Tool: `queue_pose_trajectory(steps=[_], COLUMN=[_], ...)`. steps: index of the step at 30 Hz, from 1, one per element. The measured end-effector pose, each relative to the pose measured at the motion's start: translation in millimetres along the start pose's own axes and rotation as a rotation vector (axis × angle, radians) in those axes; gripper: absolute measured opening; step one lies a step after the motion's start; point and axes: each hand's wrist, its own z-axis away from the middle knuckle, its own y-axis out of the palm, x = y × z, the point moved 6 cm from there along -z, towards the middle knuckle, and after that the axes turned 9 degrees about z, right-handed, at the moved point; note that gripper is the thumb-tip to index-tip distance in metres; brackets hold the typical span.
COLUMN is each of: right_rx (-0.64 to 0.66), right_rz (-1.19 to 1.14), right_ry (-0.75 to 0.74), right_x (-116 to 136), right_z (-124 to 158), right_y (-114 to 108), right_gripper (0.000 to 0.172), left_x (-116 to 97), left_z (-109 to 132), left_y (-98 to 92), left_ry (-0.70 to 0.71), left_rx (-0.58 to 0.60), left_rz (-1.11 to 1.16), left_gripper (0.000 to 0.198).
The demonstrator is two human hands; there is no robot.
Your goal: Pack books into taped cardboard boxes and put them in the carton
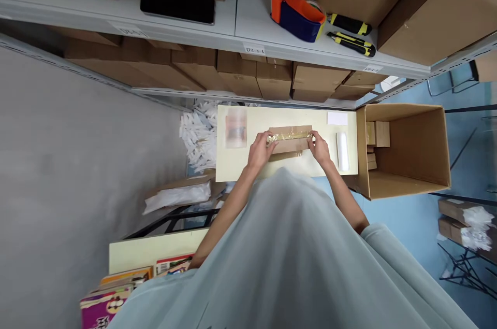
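Cardboard [291, 145] lay mid-counter, roughly halfway between left and right edges, shiny tape [289, 136] running lengthwise. Left hand [262, 148] was clamped on its left end, right hand [319, 146] pinched on its right end. Another brown strip [287, 155] showed just on the near side; couldn't tell if same piece. Counter [256, 116] also had white roll [342, 151] near the right edge, white paper [337, 118] near the far right corner. Big open box [364, 153] stood beside the right edge. Shelf [254, 18] past the far edge carried phone [177, 4] and tape dispenser [297, 15].
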Motion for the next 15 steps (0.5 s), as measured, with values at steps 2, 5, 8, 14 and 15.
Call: queue_pose_trajectory(steps=[2, 5, 8, 14, 15], right_rx=[0.019, 0.013, -0.013, 0.012, 0.026], right_rz=[0.012, 0.005, -0.036, -0.089, -0.076], right_ry=[0.021, 0.038, 0.064, 0.106, 0.097], right_x=[-7, -12, -16, -18, -16], right_z=[-4, 2, 14, 36, 39], right_y=[2, 7, 10, 11, 12], right_gripper=[0.038, 0.040, 0.042, 0.040, 0.041], left_x=[-2, -4, -4, 14, 20], left_z=[-5, -5, 3, 24, 25], left_y=[5.5, 11.5, 15.2, 20.3, 20.4], left_ry=[0.007, 0.029, 0.044, -0.008, -0.041], left_rx=[0.015, 0.033, 0.035, 0.073, 0.077], left_rz=[-0.025, -0.058, -0.073, 0.030, 0.049], left_gripper=[0.027, 0.028, 0.028, 0.031, 0.031])
